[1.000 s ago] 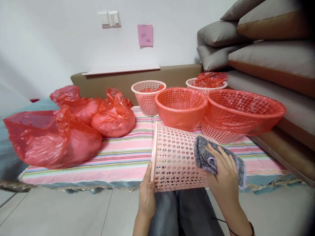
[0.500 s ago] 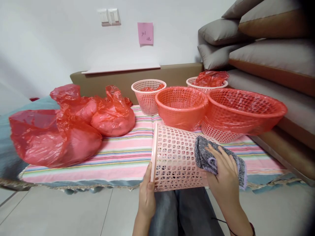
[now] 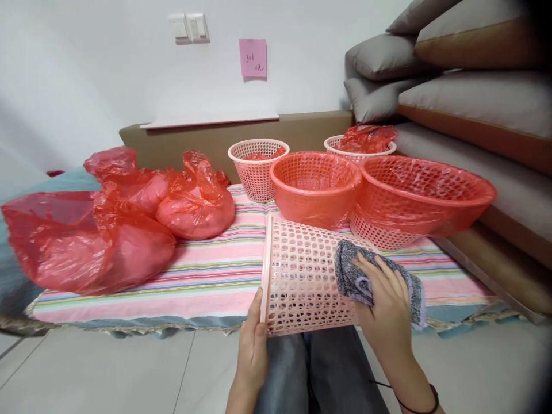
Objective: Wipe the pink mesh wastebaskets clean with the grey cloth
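Observation:
A pale pink perforated plastic basket (image 3: 306, 276) lies on its side above my knees, its rim facing left. My left hand (image 3: 253, 345) grips that rim from below, fingers wrapped round the edge. On the basket's right part, a dark grey cloth (image 3: 351, 270) with a lilac edge is pressed to the outer wall. My right hand (image 3: 383, 305) lies over the cloth and holds it there, the thumb under the basket's side. The basket's base is mostly hidden behind the cloth and the right hand.
Red bags with contents (image 3: 112, 247) sit on the striped cover (image 3: 207, 290) at left. Behind stand a pink basket (image 3: 259, 178), a bag-lined basket (image 3: 317, 192), a wider one (image 3: 426, 190) and another pink basket (image 3: 360, 155). Stacked cushions (image 3: 478, 98) rise at right.
The whole view has shifted slightly. The basket, the cloth and both hands appear a little further left; both holds are unchanged.

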`<state>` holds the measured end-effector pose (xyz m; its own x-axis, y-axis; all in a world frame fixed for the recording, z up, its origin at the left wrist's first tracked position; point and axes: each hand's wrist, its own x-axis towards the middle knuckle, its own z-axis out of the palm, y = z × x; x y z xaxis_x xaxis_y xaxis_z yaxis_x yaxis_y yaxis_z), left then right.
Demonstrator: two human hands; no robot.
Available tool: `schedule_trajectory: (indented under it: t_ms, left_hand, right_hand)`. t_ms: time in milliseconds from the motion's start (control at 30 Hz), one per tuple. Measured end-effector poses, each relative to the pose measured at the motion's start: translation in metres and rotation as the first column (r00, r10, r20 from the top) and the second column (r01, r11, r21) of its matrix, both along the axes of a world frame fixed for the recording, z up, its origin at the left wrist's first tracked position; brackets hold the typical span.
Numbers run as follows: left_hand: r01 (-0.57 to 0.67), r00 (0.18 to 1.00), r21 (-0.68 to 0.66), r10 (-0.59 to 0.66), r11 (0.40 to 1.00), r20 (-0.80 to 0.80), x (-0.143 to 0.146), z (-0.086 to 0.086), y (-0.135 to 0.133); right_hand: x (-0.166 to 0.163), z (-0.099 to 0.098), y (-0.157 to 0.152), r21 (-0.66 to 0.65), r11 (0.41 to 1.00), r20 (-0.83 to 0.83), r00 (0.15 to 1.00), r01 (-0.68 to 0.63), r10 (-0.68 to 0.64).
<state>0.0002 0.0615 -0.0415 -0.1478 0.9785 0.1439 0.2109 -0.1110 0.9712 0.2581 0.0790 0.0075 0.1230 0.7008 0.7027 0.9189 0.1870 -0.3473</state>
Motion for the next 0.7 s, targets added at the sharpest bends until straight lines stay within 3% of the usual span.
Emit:
schedule_trajectory:
  t_ms: [100, 233, 333, 400, 567, 700]
  left_hand:
    - [0.093, 0.992, -0.014, -0.094, 0.996, -0.079, -0.012, 0.026, -0.001]
    - [0.209, 0.957, 0.056, -0.192, 0.976, -0.22, -0.016, 0.078, 0.006]
    - [0.109, 0.964, 0.1, -0.081, 0.989, -0.255, 0.0, 0.111, 0.021]
    - [0.033, 0.967, 0.088, -0.01, 0.996, -0.253, 0.015, 0.124, 0.033]
    - [0.061, 0.949, -0.028, -0.067, 0.998, -0.307, 0.035, 0.124, 0.052]
    - [0.054, 0.942, -0.071, -0.074, 0.996, -0.328, 0.03, 0.112, 0.043]
  right_hand:
    - [0.005, 0.0, 0.0, 0.003, 1.0, 0.037, 0.999, -0.023, 0.023]
    - [0.009, -0.003, -0.001, 0.012, 0.999, 0.072, 0.996, -0.045, 0.044]
    - [0.009, -0.006, -0.004, 0.009, 0.999, 0.057, 0.997, -0.046, 0.045]
    - [0.009, -0.008, -0.007, -0.001, 0.999, 0.04, 0.998, -0.041, 0.041]
    - [0.012, -0.009, -0.013, -0.017, 0.999, 0.033, 0.998, -0.047, 0.048]
    - [0.02, -0.005, -0.012, -0.024, 0.997, 0.05, 0.996, -0.067, 0.068]
